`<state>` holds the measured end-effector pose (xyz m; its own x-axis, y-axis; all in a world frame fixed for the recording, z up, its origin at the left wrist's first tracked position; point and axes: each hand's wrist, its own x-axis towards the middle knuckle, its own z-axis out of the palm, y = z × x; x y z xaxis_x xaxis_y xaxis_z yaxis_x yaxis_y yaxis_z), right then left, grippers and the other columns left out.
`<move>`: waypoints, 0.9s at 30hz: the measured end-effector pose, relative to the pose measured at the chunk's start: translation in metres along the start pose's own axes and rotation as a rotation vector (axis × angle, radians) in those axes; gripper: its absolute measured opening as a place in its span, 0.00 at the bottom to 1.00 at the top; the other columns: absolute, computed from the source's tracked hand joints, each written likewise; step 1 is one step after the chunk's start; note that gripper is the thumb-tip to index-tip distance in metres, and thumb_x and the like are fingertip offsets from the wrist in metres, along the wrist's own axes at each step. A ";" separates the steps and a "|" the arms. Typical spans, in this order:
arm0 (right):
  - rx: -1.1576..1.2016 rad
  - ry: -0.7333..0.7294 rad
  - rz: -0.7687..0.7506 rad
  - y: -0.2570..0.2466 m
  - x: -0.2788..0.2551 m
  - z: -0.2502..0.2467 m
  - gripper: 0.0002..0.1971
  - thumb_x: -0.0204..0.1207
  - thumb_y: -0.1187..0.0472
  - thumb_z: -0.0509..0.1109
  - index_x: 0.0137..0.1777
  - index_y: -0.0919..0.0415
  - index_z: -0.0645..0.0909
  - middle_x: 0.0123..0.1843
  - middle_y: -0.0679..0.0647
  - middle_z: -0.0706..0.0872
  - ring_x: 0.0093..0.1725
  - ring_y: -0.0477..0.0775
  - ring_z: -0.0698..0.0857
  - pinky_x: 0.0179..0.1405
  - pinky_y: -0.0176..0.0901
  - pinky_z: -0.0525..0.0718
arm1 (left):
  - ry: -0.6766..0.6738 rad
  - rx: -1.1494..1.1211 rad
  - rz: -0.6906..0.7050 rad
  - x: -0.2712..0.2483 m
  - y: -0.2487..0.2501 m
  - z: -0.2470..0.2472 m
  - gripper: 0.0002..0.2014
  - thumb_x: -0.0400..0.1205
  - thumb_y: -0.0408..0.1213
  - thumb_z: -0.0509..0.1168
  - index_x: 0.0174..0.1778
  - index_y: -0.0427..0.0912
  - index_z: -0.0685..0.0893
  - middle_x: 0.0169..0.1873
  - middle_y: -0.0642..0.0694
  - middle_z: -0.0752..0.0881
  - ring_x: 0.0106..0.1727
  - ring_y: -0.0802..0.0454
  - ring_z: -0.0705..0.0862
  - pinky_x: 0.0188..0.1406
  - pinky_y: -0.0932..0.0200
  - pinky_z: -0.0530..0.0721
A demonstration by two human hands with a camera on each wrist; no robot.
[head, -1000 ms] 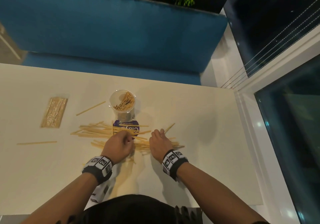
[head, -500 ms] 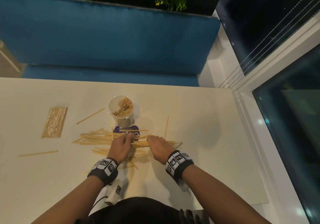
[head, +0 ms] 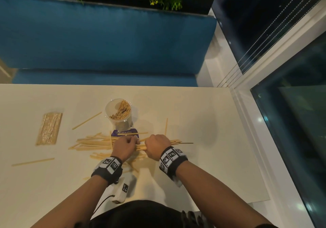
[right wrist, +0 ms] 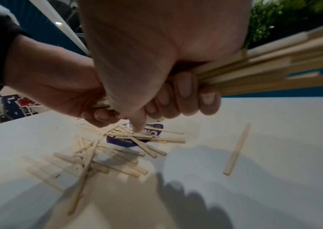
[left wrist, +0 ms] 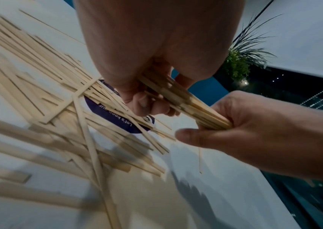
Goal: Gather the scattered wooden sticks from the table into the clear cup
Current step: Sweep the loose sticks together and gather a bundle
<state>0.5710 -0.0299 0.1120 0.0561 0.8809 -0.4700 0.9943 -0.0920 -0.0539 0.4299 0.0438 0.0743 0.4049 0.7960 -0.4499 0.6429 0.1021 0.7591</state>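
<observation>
A clear cup [head: 118,111] stands on the table behind the pile and holds several thin sticks. Loose wooden sticks [head: 93,143] lie scattered in front of it, some across a purple card [head: 126,133]. Both hands hold one bundle of sticks [head: 141,147] just above the pile. My left hand [head: 126,147] curls round its left end and my right hand [head: 156,145] grips its right part. In the left wrist view the bundle [left wrist: 186,99] runs from the left hand [left wrist: 146,93] into the right hand [left wrist: 254,131]. In the right wrist view the right hand [right wrist: 166,77] has its fingers wrapped round the bundle [right wrist: 274,65].
A wrapped packet of sticks [head: 49,128] lies at the left. Single sticks lie apart: one far left [head: 33,161], one left of the cup [head: 87,120], one right of it [head: 165,126]. A white tagged device [head: 123,189] sits near the front edge. A blue bench [head: 105,42] runs behind the table.
The right hand went from lying flat on the sticks to gripping them. Both hands drew together and raised a bundle off the pile. A stick to the right turned upright in view.
</observation>
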 end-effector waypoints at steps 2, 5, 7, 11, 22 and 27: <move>0.002 -0.001 0.027 -0.005 -0.001 -0.008 0.09 0.83 0.57 0.67 0.52 0.60 0.87 0.46 0.58 0.86 0.46 0.62 0.87 0.42 0.50 0.77 | -0.008 -0.086 -0.042 0.001 -0.004 0.001 0.20 0.88 0.45 0.60 0.36 0.46 0.93 0.34 0.50 0.91 0.36 0.48 0.85 0.46 0.51 0.83; 0.002 -0.001 0.051 -0.006 -0.005 -0.014 0.08 0.82 0.61 0.65 0.52 0.60 0.86 0.40 0.56 0.79 0.41 0.61 0.82 0.41 0.49 0.75 | 0.005 -0.391 -0.208 0.004 -0.009 -0.008 0.23 0.90 0.49 0.57 0.40 0.43 0.93 0.37 0.44 0.92 0.40 0.44 0.86 0.41 0.52 0.80; -0.035 0.001 0.059 -0.005 -0.006 -0.016 0.09 0.82 0.63 0.65 0.53 0.59 0.86 0.43 0.57 0.82 0.45 0.62 0.86 0.42 0.49 0.74 | 0.004 -0.560 -0.323 0.003 -0.008 -0.016 0.26 0.91 0.49 0.53 0.43 0.38 0.91 0.42 0.38 0.93 0.43 0.42 0.88 0.37 0.52 0.84; -0.117 0.018 0.014 -0.024 -0.003 -0.023 0.10 0.84 0.62 0.65 0.58 0.56 0.87 0.53 0.56 0.89 0.53 0.60 0.89 0.44 0.49 0.74 | -0.145 -0.781 -0.442 -0.003 0.002 -0.011 0.28 0.93 0.49 0.50 0.56 0.27 0.85 0.50 0.32 0.90 0.49 0.37 0.88 0.54 0.38 0.90; -0.079 0.051 -0.002 -0.046 -0.006 -0.036 0.12 0.86 0.57 0.65 0.65 0.54 0.85 0.58 0.56 0.90 0.57 0.60 0.90 0.50 0.50 0.82 | -0.252 -0.833 -0.404 -0.011 0.023 -0.006 0.22 0.91 0.53 0.52 0.61 0.36 0.80 0.54 0.36 0.82 0.52 0.43 0.82 0.43 0.49 0.84; 0.257 0.129 0.031 -0.036 -0.003 -0.039 0.17 0.79 0.52 0.69 0.66 0.43 0.87 0.48 0.56 0.90 0.46 0.60 0.90 0.49 0.51 0.89 | -0.355 -1.141 -0.364 -0.014 0.024 -0.016 0.31 0.86 0.66 0.54 0.66 0.41 0.82 0.53 0.39 0.87 0.53 0.39 0.87 0.46 0.45 0.88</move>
<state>0.5386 -0.0113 0.1493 0.1140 0.9261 -0.3598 0.9373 -0.2203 -0.2701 0.4293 0.0446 0.1061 0.5890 0.4262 -0.6866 -0.1044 0.8826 0.4584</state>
